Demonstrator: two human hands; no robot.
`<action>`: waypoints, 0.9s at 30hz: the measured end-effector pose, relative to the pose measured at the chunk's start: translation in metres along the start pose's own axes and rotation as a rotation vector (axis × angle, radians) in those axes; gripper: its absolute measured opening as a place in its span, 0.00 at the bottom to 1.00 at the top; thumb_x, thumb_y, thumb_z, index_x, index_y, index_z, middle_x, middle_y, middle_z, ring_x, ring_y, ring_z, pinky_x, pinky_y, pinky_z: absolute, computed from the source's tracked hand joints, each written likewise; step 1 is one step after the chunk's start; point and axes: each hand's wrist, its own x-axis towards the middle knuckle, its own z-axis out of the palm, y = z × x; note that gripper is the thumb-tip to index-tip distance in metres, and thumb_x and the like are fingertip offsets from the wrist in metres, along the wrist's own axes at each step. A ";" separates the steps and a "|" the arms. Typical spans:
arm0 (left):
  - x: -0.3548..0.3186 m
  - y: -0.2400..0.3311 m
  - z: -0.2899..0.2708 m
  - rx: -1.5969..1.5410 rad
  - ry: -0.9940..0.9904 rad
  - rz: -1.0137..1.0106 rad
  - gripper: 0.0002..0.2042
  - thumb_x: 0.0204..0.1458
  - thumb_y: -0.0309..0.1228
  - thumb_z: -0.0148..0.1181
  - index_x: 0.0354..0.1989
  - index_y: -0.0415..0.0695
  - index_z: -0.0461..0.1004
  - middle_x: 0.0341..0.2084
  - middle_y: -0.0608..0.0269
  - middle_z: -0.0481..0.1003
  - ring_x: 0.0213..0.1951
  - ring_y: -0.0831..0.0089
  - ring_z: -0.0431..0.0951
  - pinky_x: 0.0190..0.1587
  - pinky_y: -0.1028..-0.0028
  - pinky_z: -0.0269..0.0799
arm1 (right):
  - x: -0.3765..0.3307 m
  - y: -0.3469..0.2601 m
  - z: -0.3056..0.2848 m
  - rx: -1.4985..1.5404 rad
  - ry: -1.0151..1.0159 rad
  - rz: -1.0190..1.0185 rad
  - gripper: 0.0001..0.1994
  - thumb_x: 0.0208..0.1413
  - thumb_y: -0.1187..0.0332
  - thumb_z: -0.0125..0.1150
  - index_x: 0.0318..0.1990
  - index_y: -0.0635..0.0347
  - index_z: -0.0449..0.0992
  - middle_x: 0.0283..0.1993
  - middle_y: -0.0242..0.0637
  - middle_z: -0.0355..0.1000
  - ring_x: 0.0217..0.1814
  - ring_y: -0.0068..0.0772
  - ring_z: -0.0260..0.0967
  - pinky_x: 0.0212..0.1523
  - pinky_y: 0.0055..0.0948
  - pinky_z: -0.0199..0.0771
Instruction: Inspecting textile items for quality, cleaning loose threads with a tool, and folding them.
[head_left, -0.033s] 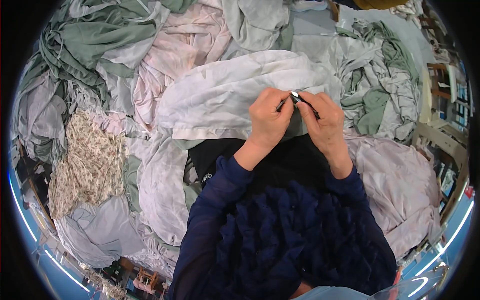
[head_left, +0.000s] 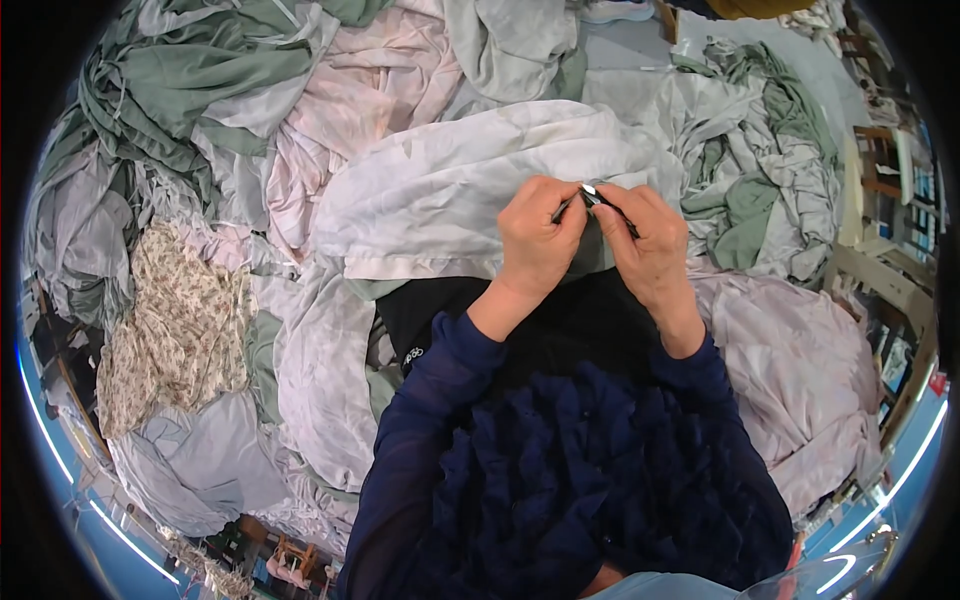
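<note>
My left hand [head_left: 537, 228] and my right hand [head_left: 650, 238] come together over white cloth, fingers pinched. Between them is a small dark tool with a shiny metal end [head_left: 589, 189]. Both hands grip it, one at each side; the fingers cover most of it, so its exact kind does not show. Just beyond and under the hands lies a bunched white fabric [head_left: 430, 190] with a straight hemmed edge. Nearer me, black cloth [head_left: 560, 320] spreads across my lap below the wrists.
Heaps of cloth surround me: green fabric [head_left: 190, 80] at the far left, pink fabric [head_left: 350, 110] beside it, a floral piece [head_left: 175, 325] at the left, grey-green cloth [head_left: 745, 200] at the right and pale pink cloth [head_left: 790, 370] at the near right. A wooden frame [head_left: 885, 285] stands at the right edge.
</note>
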 end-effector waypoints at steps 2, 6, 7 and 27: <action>-0.001 0.000 0.000 -0.001 0.012 0.005 0.05 0.44 0.18 0.62 0.29 0.39 0.77 0.24 0.57 0.75 0.26 0.62 0.76 0.28 0.69 0.71 | 0.000 -0.001 -0.001 -0.008 -0.005 -0.006 0.10 0.53 0.74 0.64 0.43 0.61 0.79 0.26 0.35 0.67 0.22 0.29 0.63 0.24 0.26 0.61; -0.001 -0.002 0.000 0.005 0.010 0.016 0.05 0.43 0.17 0.61 0.30 0.39 0.77 0.24 0.57 0.75 0.26 0.62 0.76 0.28 0.70 0.71 | -0.002 0.000 -0.002 0.032 -0.008 0.023 0.09 0.54 0.74 0.64 0.43 0.62 0.79 0.27 0.36 0.69 0.24 0.28 0.64 0.25 0.25 0.62; -0.002 -0.003 0.000 -0.010 -0.005 -0.012 0.05 0.44 0.17 0.61 0.30 0.38 0.77 0.24 0.57 0.75 0.25 0.63 0.76 0.28 0.71 0.70 | -0.002 0.001 -0.003 0.059 -0.006 0.028 0.09 0.55 0.73 0.63 0.43 0.63 0.78 0.28 0.36 0.71 0.25 0.26 0.65 0.26 0.24 0.63; 0.017 -0.022 -0.071 -0.234 0.142 -0.432 0.05 0.52 0.21 0.62 0.36 0.34 0.79 0.27 0.72 0.75 0.29 0.87 0.69 0.33 0.85 0.63 | -0.036 0.101 0.000 0.034 0.070 0.093 0.09 0.41 0.78 0.63 0.32 0.63 0.73 0.27 0.32 0.70 0.25 0.21 0.65 0.28 0.21 0.64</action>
